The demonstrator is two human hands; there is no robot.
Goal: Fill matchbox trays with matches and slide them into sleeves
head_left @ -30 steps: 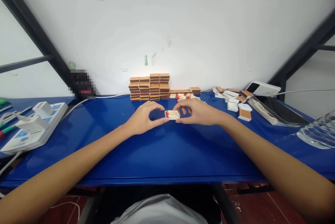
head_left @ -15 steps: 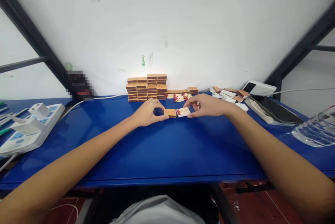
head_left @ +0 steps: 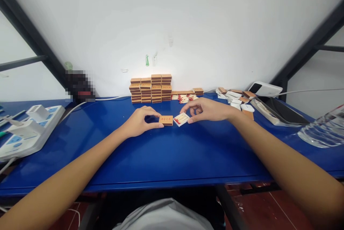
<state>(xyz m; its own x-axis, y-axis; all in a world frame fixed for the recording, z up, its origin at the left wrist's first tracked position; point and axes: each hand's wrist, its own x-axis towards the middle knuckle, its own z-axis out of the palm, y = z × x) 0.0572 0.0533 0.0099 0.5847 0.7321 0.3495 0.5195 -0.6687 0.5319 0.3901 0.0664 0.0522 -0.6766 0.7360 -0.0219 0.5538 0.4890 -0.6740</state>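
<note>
Between thumb and fingers, my left hand (head_left: 141, 120) grips an orange-brown matchbox sleeve (head_left: 166, 120) with red lettering on top. My right hand (head_left: 204, 111) pinches a white matchbox tray (head_left: 185, 122) at its right side; red-tipped matches (head_left: 180, 118) lie inside it. Sleeve and tray are close together over the blue table, the tray turned at an angle to the sleeve. Behind them, stacked matchboxes (head_left: 151, 90) stand in columns against the wall. Loose matches (head_left: 185, 98) form a pile right of the stack, in front of a low row of matchboxes (head_left: 198, 90).
Scattered sleeves and white trays (head_left: 233, 95) lie at the back right, near a white device (head_left: 265, 89) and a dark flat pouch (head_left: 285, 109). A clear plastic bottle (head_left: 321, 129) is at the far right. On the left sits a power strip (head_left: 51, 124) with plugged-in adapters.
Both hands have moved left and slightly nearer to me with the sleeve and tray. The tray has turned, its left end now pointing down toward the sleeve's right end.
</note>
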